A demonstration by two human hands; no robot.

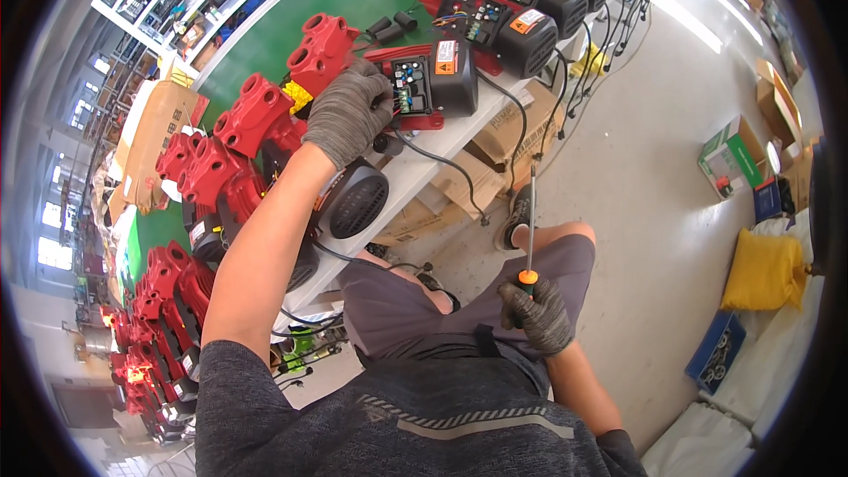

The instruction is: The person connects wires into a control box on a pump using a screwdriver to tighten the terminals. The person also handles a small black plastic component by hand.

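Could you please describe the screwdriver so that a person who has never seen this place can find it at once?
Find the green-topped bench, then go right and down to the person's grey shorts. There the gloved right hand holds the screwdriver, tip pointing up the picture. Its straight metal shaft and orange collar set it apart from the curved black cables nearby.

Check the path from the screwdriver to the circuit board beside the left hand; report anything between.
In this view, black cables and the white bench edge lie between the screwdriver and circuit board. The left hand is at its left, leaving most of it uncovered.
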